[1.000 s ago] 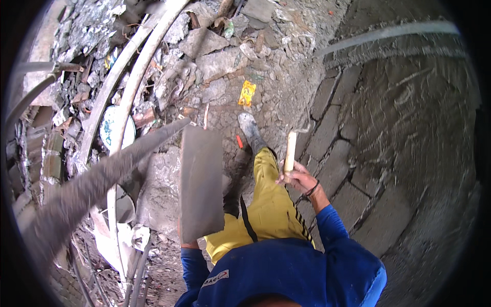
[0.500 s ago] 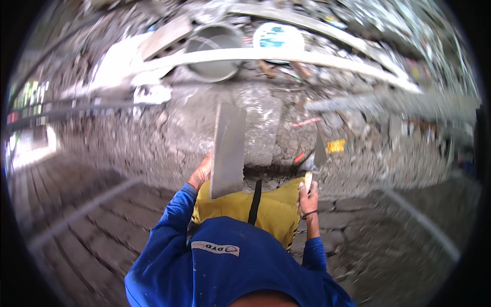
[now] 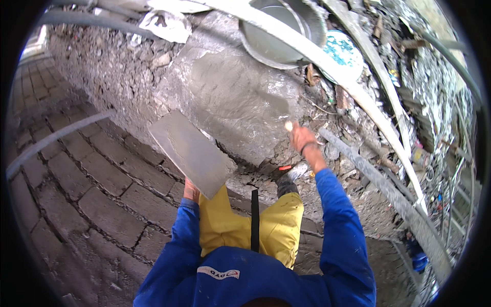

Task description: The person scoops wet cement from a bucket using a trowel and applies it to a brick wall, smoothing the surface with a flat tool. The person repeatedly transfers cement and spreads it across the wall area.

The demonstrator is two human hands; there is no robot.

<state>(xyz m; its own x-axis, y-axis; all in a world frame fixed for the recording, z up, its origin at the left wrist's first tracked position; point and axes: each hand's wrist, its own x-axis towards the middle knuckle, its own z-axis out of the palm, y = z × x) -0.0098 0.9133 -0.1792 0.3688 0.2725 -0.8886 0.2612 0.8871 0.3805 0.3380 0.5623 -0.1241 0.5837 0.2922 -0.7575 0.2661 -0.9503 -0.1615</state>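
The left hand (image 3: 191, 190) grips a flat grey board (image 3: 194, 153) at its near edge, fingers mostly hidden beneath; the board slants ahead of it, over the brickwork (image 3: 102, 179) and the rubble edge. The right hand (image 3: 303, 139) is closed around a pale handle (image 3: 289, 126); whatever blade it carries cannot be made out. Ahead of the right hand, a long pale pole (image 3: 353, 86) arcs across a grey bucket (image 3: 313, 25) and a white-and-blue round lid (image 3: 348, 50). Right of it, a thick grey bar (image 3: 378, 179) runs diagonally, its near end just beside the wrist, hemming that side. Below lies a red piece (image 3: 285, 168). Ahead of and between the hands spreads a low, flat grey slab (image 3: 235, 92), the widest level stretch, bordered by the bucket and broken ground.
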